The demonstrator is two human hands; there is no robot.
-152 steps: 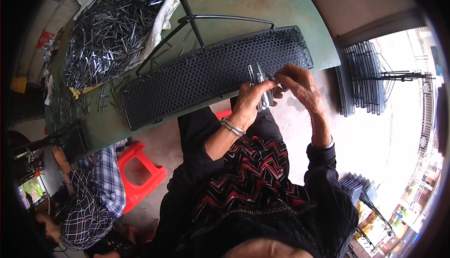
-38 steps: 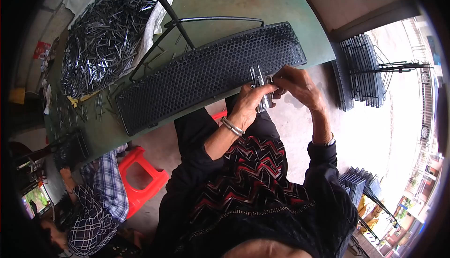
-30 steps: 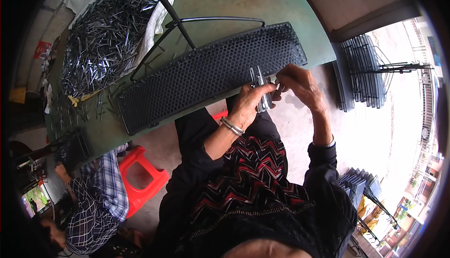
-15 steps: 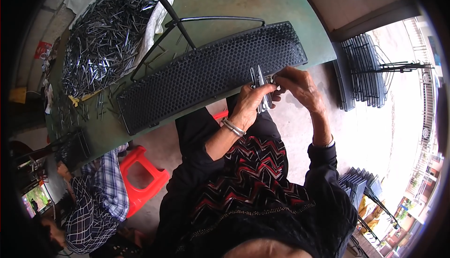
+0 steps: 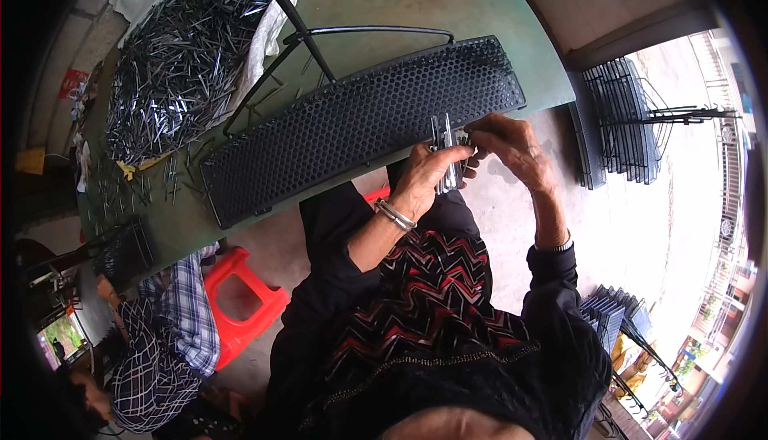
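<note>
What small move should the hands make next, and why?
Perhaps ease the right hand slightly away from the left hand: they crowd together, obscuring whatever the right may pinch, while the left clasps several slim metal pieces.

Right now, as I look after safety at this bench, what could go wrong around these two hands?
Perhaps three things. The left hand grips several slim metal strips beyond the table's edge, so one could slip and drop to the floor. The right hand is close beside the strips, so an end might jab it. The perforated black panel lies near the table edge; a bump might shift it.
</note>
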